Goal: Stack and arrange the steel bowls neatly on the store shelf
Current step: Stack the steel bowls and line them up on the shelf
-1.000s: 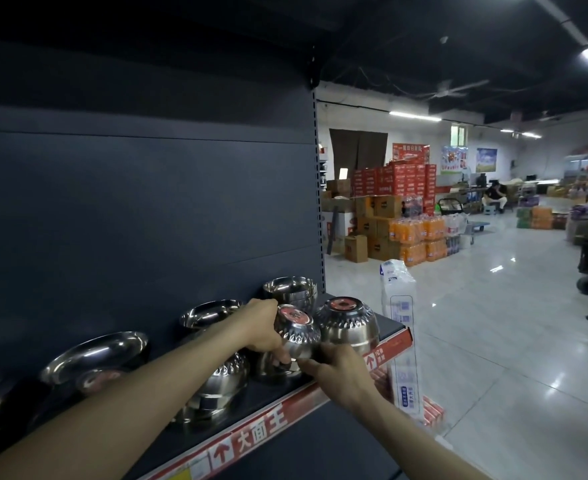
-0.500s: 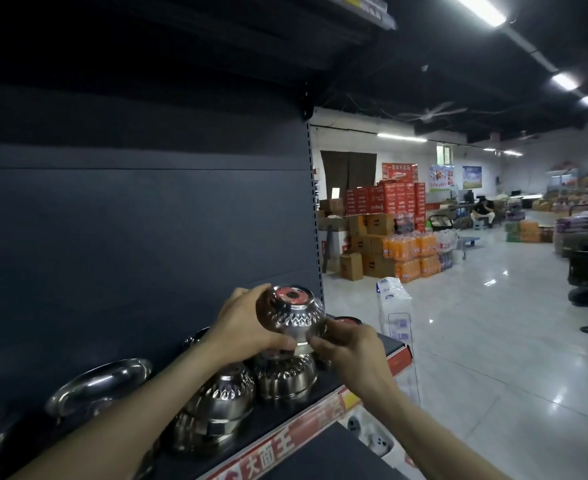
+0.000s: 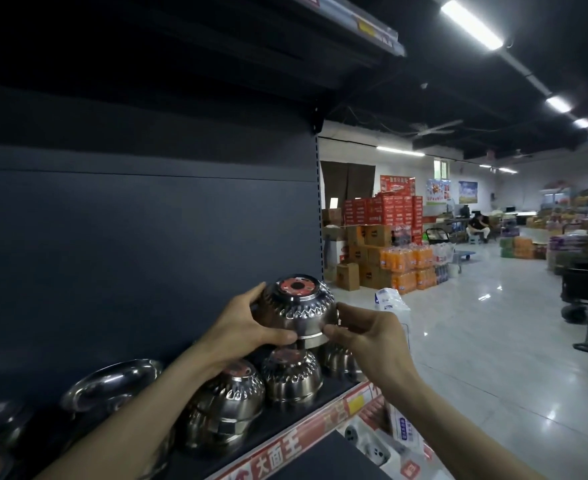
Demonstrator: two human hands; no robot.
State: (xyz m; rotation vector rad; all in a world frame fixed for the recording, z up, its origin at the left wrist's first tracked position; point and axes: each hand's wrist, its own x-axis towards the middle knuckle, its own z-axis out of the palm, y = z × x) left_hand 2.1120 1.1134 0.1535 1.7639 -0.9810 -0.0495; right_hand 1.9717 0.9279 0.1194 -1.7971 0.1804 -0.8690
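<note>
An upside-down steel bowl [image 3: 297, 308] with a red sticker on its base is held in the air above the shelf [image 3: 278, 441]. My left hand [image 3: 242, 327] grips its left side and my right hand [image 3: 372, 336] pinches its rim on the right. Below it stand more upside-down steel bowls: one [image 3: 290, 377] directly underneath, a stack [image 3: 223, 407] to its left, and another [image 3: 339, 362] partly hidden behind my right hand. Upright bowls [image 3: 112, 386] sit further left along the shelf.
The dark back panel [image 3: 147, 254] rises behind the bowls and an upper shelf [image 3: 354, 32] hangs overhead. A red price strip [image 3: 285, 452] runs along the shelf front. Packaged goods [image 3: 394, 313] hang at the shelf end. To the right is open tiled floor with stacked boxes [image 3: 382, 244].
Both hands have lifted the upside-down bowl higher above the shelf. The camera has tilted upward, so the upper shelf is now in sight.
</note>
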